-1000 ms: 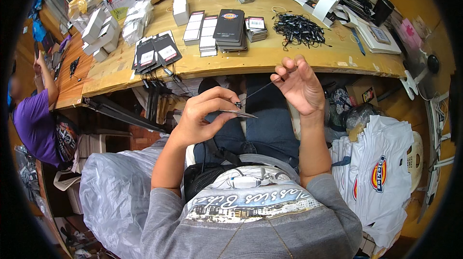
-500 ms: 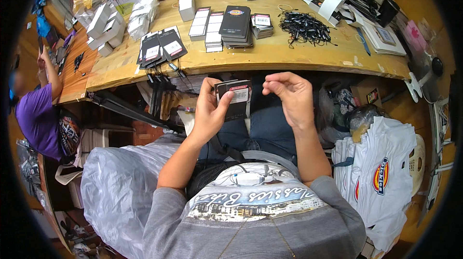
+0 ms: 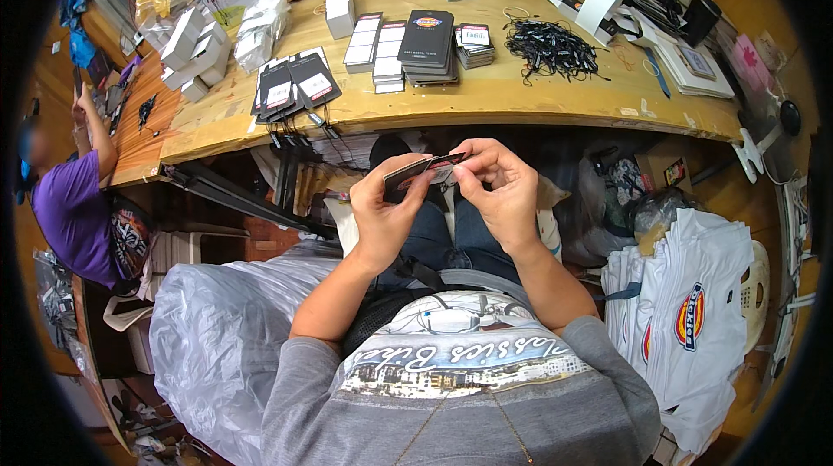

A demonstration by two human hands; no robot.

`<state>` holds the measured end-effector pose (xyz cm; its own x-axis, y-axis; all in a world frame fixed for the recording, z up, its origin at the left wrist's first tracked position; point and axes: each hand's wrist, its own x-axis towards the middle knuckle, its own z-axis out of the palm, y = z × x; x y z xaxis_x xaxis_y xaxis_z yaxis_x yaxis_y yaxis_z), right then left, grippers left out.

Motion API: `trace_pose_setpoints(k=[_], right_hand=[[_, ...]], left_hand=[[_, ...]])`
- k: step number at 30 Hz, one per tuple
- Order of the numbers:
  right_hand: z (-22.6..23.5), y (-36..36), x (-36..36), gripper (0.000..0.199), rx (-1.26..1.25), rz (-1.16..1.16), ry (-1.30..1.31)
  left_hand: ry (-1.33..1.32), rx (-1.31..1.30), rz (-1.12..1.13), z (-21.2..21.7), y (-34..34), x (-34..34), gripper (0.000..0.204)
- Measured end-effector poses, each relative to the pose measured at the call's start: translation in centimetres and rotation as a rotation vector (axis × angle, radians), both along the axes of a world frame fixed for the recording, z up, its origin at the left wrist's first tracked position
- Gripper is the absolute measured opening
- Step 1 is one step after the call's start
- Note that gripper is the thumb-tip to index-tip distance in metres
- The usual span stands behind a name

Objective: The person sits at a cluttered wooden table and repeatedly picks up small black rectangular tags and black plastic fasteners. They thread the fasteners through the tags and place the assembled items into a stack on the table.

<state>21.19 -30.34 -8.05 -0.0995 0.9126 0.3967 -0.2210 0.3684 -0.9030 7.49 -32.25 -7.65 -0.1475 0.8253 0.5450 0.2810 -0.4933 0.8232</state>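
Above my lap, my left hand is closed around a small stack of black hang tags, which I see nearly edge-on. My right hand pinches at the right end of the top tag, its thumb and forefinger together there. Whether a thin string is also between those fingers is too small to make out. Past my hands, on the wooden table, several black hang tags with white stickers lie fanned out, their black cords hanging over the front edge.
Farther back stand a stack of large black tags, white-and-red sticker tags and a tangled heap of black cords. Folded white T-shirts are at my right, a big clear plastic bag at my left. A person in purple works at far left.
My right hand has moved left and now meets the tags in my left hand. The tags have tipped from facing me to nearly edge-on.
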Motion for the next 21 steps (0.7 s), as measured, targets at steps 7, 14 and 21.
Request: trace_pose_setpoints(k=[7, 14, 21], right_hand=[[0.0, 0.0, 0.1, 0.005, -0.013, 0.033, -0.033], [-0.8, 0.5, 0.1, 0.005, -0.028, 0.024, 0.005], [0.2, 0.3, 0.5, 0.009, 0.194, -0.125, -0.187]], left_hand=[[0.157, 0.164, -0.087, 0.4, 0.1, -0.1, 0.019], [0.23, 0.082, -0.248, 0.4, 0.2, -0.6, 0.028], [-0.105, -0.213, -0.251, 0.0, 0.4, -1.4, 0.022]])
